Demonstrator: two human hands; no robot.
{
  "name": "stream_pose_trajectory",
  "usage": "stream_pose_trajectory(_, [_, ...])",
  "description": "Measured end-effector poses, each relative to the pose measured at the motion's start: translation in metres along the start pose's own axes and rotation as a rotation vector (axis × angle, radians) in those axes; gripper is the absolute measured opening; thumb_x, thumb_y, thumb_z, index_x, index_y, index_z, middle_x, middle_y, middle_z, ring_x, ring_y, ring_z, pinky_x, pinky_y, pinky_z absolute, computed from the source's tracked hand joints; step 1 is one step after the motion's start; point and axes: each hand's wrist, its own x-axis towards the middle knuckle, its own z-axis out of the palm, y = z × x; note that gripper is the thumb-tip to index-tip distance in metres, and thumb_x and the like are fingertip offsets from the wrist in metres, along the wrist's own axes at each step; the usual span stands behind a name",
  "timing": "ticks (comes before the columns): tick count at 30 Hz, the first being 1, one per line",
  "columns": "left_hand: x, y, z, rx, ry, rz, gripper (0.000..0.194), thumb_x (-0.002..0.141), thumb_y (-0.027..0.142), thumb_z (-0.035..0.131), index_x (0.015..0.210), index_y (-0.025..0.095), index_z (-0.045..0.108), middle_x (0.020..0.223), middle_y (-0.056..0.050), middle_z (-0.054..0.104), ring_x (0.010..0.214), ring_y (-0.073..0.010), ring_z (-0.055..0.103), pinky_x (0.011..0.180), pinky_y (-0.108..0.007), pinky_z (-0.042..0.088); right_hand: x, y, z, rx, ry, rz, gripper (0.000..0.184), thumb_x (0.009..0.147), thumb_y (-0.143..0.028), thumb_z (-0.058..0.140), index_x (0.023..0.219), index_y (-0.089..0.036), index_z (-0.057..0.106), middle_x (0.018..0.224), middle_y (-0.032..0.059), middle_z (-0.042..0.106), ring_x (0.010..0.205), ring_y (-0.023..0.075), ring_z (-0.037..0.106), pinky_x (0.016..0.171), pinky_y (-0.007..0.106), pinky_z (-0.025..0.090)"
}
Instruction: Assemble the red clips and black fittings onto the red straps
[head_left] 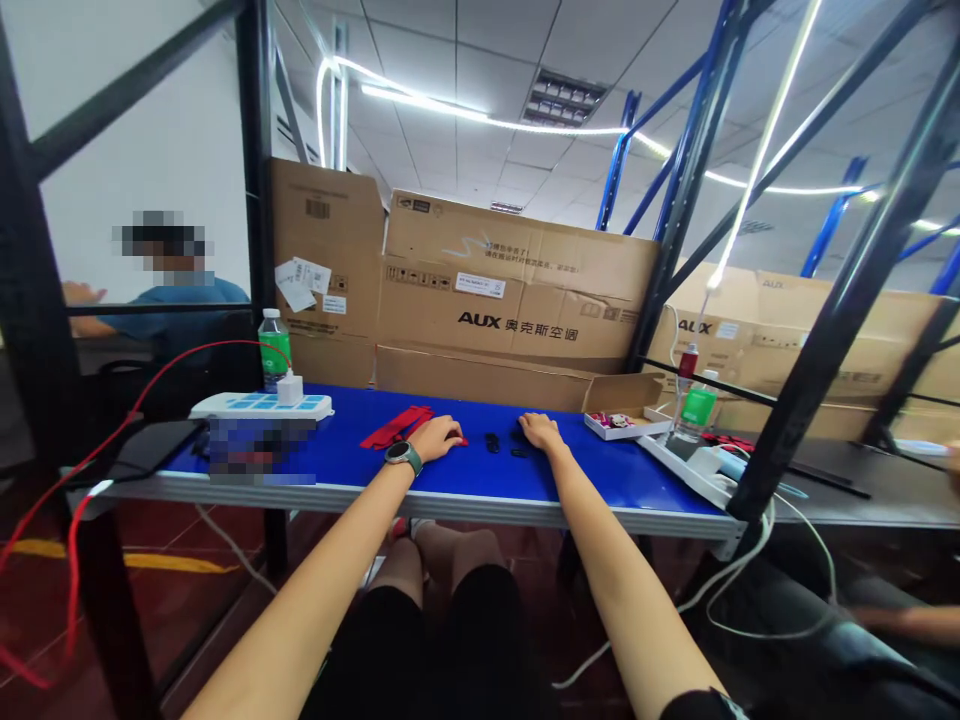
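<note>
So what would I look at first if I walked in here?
First, the big cardboard box printed AUX, standing behind the bright blue table. Then the two hands on the tabletop: the left hand, wearing a watch, sits beside red strips, and the right hand sits near small black pieces.

Overhead there is a ceiling of white square panels [480, 30], and a long white LED strip light [427, 103] runs across it in loops, near a rectangular recessed lamp with a metal grille [564, 98]. Large brown cardboard boxes printed with "AUX" [517, 290] stand along the back, among black steel posts [694, 170] and blue steel rack uprights [832, 225]. On the left is a plain white wall [142, 130], and a person in a blue shirt [187, 295] sits in front of it. The floor is dark red tile [150, 500] with a painted yellow line [124, 555].
</note>
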Motion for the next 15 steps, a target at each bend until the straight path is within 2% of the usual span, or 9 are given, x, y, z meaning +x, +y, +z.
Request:
stream_pose_trajectory(4, [0.001, -0.001, -0.001, -0.008, -0.002, 0.003, 0.014, 0.092, 0.028, 0.062, 0.094, 0.020, 0.073, 0.097, -0.006, 0.068, 0.092, -0.0200, 0.064, 0.087, -0.029, 0.048, -0.007, 0.021, 0.000, 0.098, 0.120, 0.088, 0.031, 0.100, -0.032, 0.046, 0.114, -0.019, 0.070, 0.124, 0.0136, 0.068, 0.118, 0.0254, 0.062, 0.097, 0.034, 0.046])
stream_pose_trajectory(7, [0.001, -0.001, -0.001, -0.022, -0.004, 0.006, 0.013, 0.091, 0.028, 0.063, 0.094, 0.021, 0.074, 0.096, -0.006, 0.068, 0.092, -0.0204, 0.064, 0.087, -0.030, 0.047, -0.010, 0.032, 0.001, 0.299, 0.139, -0.026, 0.030, 0.095, -0.021, 0.047, 0.111, -0.021, 0.073, 0.118, 0.0066, 0.073, 0.114, 0.0204, 0.065, 0.097, 0.029, 0.047])
stream_pose_trajectory(10, [0.001, -0.002, -0.002, -0.044, -0.009, 0.000, 0.014, 0.090, 0.028, 0.064, 0.094, 0.021, 0.074, 0.096, -0.006, 0.068, 0.092, -0.0206, 0.064, 0.087, -0.030, 0.047, -0.011, 0.035, -0.001, 0.484, 0.185, -0.169, 0.040, 0.088, -0.010, 0.045, 0.113, -0.022, 0.073, 0.119, 0.0026, 0.073, 0.113, 0.0154, 0.065, 0.100, 0.025, 0.046])
stream_pose_trajectory(12, [0.001, -0.003, -0.002, -0.051, -0.012, -0.003, 0.014, 0.090, 0.029, 0.063, 0.094, 0.021, 0.074, 0.096, -0.006, 0.068, 0.091, -0.0206, 0.064, 0.086, -0.030, 0.047, -0.011, 0.036, -0.001, 0.512, 0.209, -0.177, 0.039, 0.083, -0.008, 0.048, 0.111, -0.020, 0.073, 0.116, 0.0040, 0.073, 0.109, 0.0156, 0.067, 0.099, 0.025, 0.047])
stream_pose_trajectory(15, [0.001, -0.004, -0.001, -0.052, -0.008, -0.003, 0.014, 0.090, 0.030, 0.063, 0.094, 0.022, 0.075, 0.096, -0.006, 0.068, 0.090, -0.0205, 0.064, 0.085, -0.030, 0.047, -0.012, 0.038, 0.002, 0.439, 0.181, -0.148, 0.026, 0.081, -0.016, 0.061, 0.102, -0.019, 0.075, 0.103, 0.0056, 0.075, 0.098, 0.0188, 0.068, 0.092, 0.028, 0.050])
